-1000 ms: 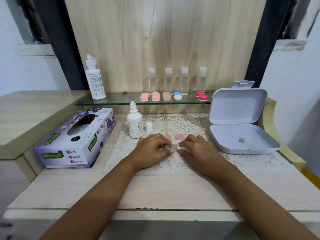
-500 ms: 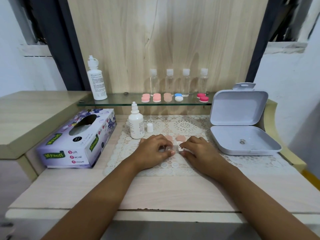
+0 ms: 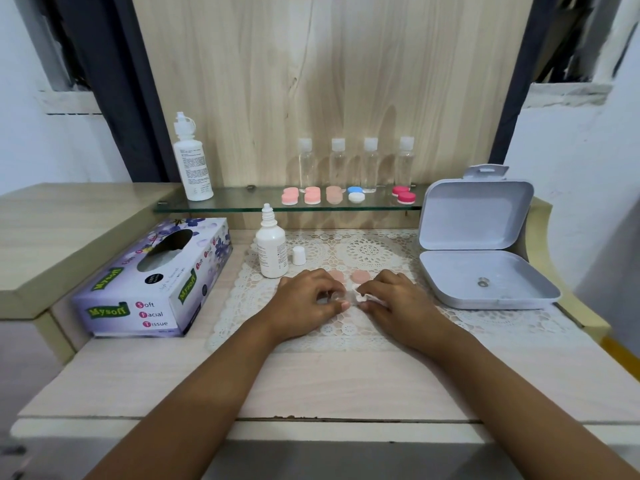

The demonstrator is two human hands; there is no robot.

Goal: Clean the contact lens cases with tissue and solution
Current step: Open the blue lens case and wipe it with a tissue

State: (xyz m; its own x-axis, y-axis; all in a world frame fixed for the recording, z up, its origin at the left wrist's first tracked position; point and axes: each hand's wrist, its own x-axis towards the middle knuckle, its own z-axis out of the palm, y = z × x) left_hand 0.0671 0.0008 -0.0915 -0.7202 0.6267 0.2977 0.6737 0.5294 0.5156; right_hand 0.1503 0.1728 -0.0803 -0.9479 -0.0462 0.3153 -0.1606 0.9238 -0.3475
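At the centre of the frame, on the lace mat (image 3: 287,327), the left hand (image 3: 304,303) curls over a small clear lens case (image 3: 334,297), fingertips pinching it, while the right hand (image 3: 398,303) pinches a scrap of white tissue (image 3: 360,295) against it. The case is tiny and probably wet, so it could slip from that pinch, and the thin tissue may tear or shed fibres into the well. Just above the knuckles lie two loose peach caps (image 3: 360,276), which a sweep of either hand could knock away. Further up and left, the solution bottle (image 3: 272,245) stands uncapped beside its cap (image 3: 299,255), near enough to the left hand to be tipped and spilled. Higher still, more cases (image 3: 290,196) wait on the glass shelf (image 3: 242,202).
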